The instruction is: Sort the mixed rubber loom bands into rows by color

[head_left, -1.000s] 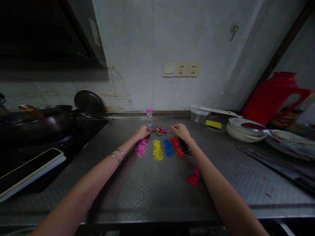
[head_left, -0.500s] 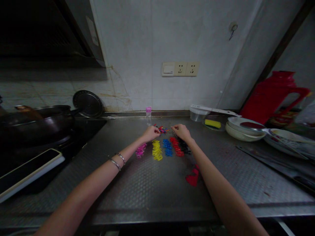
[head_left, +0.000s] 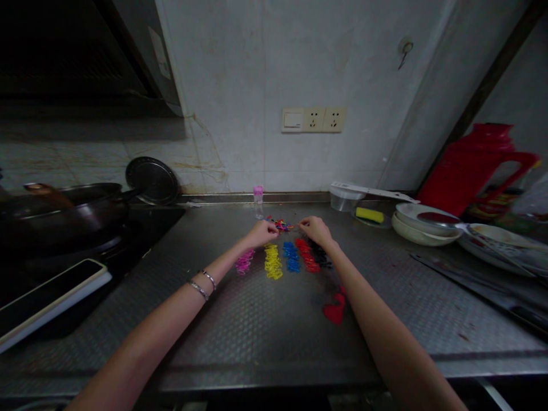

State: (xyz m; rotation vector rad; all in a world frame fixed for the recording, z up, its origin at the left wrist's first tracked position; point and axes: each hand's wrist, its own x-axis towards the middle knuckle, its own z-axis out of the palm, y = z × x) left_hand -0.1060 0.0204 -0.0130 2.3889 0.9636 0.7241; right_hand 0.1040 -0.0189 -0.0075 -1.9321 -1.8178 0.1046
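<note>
On the steel counter (head_left: pixel 257 319) lie rows of small rubber bands sorted by colour: pink (head_left: pixel 244 263), yellow (head_left: pixel 273 261), blue (head_left: pixel 291 257), red (head_left: pixel 307 255) and black (head_left: pixel 321 256). Behind them is a mixed pile of coloured bands (head_left: pixel 283 225). My left hand (head_left: pixel 262 234) rests at the pile's left edge, fingers curled in a pinch. My right hand (head_left: pixel 315 229) pinches at the pile's right edge. What either pinch holds is too small to see. A red heart-shaped piece (head_left: pixel 335 311) lies beside my right forearm.
A small clear bottle with a pink cap (head_left: pixel 258 201) stands behind the pile. A dark wok (head_left: pixel 64 211) and a tray (head_left: pixel 47 299) sit on the left. At the right are bowls (head_left: pixel 423 225), a yellow sponge (head_left: pixel 370 215), a plastic container (head_left: pixel 346 197) and a red thermos (head_left: pixel 475 168).
My left hand moved right from above the pink row to the left edge of the mixed pile. My right hand stayed at the pile's right edge.
</note>
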